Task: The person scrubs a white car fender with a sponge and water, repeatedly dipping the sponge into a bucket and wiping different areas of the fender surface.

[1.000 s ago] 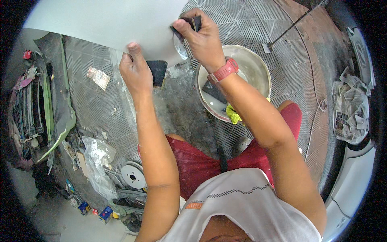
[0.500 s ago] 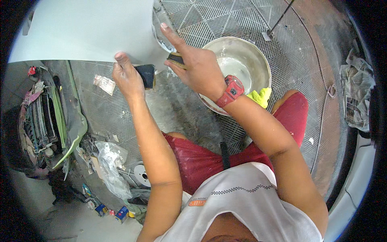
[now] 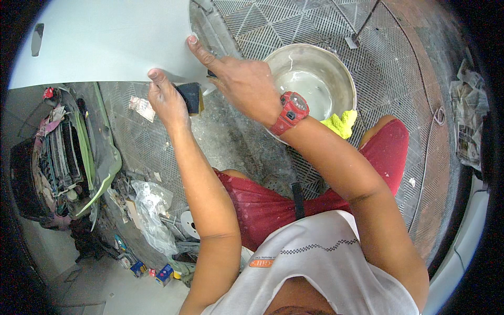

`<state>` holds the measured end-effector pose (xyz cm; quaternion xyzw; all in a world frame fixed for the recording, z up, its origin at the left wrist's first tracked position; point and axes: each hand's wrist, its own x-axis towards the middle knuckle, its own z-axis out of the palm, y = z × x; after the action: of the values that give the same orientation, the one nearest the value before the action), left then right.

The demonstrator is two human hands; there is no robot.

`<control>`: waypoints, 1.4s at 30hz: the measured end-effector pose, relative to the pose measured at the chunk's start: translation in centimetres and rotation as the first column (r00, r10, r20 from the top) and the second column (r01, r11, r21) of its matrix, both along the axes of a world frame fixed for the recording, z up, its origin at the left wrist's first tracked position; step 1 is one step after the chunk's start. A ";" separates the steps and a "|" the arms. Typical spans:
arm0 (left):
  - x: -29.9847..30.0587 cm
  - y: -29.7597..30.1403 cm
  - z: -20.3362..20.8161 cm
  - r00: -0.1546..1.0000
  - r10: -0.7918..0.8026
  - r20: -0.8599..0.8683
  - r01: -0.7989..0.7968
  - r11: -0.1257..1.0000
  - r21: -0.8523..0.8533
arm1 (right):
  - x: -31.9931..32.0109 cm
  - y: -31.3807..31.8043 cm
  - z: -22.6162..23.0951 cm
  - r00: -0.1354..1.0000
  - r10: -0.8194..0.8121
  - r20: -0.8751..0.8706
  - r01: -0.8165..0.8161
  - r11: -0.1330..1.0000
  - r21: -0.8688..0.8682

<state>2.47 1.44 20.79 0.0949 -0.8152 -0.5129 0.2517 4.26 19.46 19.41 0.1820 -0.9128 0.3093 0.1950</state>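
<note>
A large pale grey-white panel, probably a car body part, spans the upper left. At its lower edge, my left hand has its thumb on the panel and its other fingers mostly hidden. Those fingers curl around a dark sanding block with a tan side. By the panel's right end is my right hand, index finger stretched onto the rounded edge. Beneath it the hand grips a sanding pad, of which only a small dark part shows. A red watch is on my right wrist.
Beside my right forearm stands a round basin with cloudy water, a yellow-green cloth over its rim. Crumpled clear plastic and small boxes lie at left. A thin cable crosses the grated floor at right.
My right hand has moved left and slightly down along the panel's edge, its pad now mostly hidden. The left hand keeps its place at the lower edge. The view has shifted slightly.
</note>
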 end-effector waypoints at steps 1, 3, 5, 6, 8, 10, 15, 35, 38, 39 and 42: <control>0.0 -0.1 0.0 1.000 0.004 0.009 -0.004 1.000 0.002 | 0.0 0.0 -0.1 1.000 0.005 -0.004 -0.005 1.000 -0.014; -0.1 -0.3 -0.1 1.000 0.006 -0.006 -0.006 1.000 -0.024 | 0.1 -0.1 -0.2 1.000 -0.007 -0.011 0.007 1.000 -0.015; -0.1 -0.4 -0.2 1.000 0.005 -0.008 -0.005 1.000 -0.027 | 0.1 0.0 -0.3 1.000 0.002 -0.011 -0.002 1.000 -0.031; -0.1 -0.3 -0.2 1.000 0.002 -0.002 -0.002 1.000 -0.021 | 0.2 0.0 -0.4 1.000 0.004 -0.006 -0.004 0.999 -0.033; -0.1 -0.3 -0.2 1.000 0.001 0.000 -0.001 1.000 -0.009 | 0.2 0.0 -0.5 1.000 0.008 -0.013 -0.008 0.999 -0.033; 0.0 -0.2 -0.2 1.000 -0.008 -0.005 0.008 1.000 0.005 | 0.3 -0.1 -0.6 1.000 0.009 0.002 -0.009 1.000 -0.019; 0.1 -0.3 0.0 1.000 0.010 0.023 -0.010 1.000 -0.006 | 0.6 -0.1 -0.7 0.999 0.007 0.046 -0.007 1.000 0.004; -0.1 -0.7 -0.3 0.999 0.012 0.053 -0.011 1.000 -0.008 | 0.2 1.7 -1.1 0.994 0.090 -0.062 -0.109 0.826 -0.553; -0.2 -0.5 -0.3 1.000 -0.010 0.014 0.009 1.000 0.011 | -2.0 2.1 0.2 0.983 0.102 -0.152 -0.175 0.774 -0.608; -0.1 -0.4 -0.2 1.000 -0.012 -0.003 0.012 1.000 0.015 | -3.0 2.1 0.6 0.975 0.107 -0.196 -0.206 0.775 -0.597; 0.1 -0.3 0.1 0.999 -0.022 0.038 0.021 1.000 0.014 | -5.4 1.8 1.5 0.938 0.098 -0.333 -0.289 0.751 -0.593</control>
<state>2.52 1.13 20.88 0.0978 -0.8174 -0.5191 0.2298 -1.15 21.22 20.91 0.2419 -0.6935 0.5880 0.3387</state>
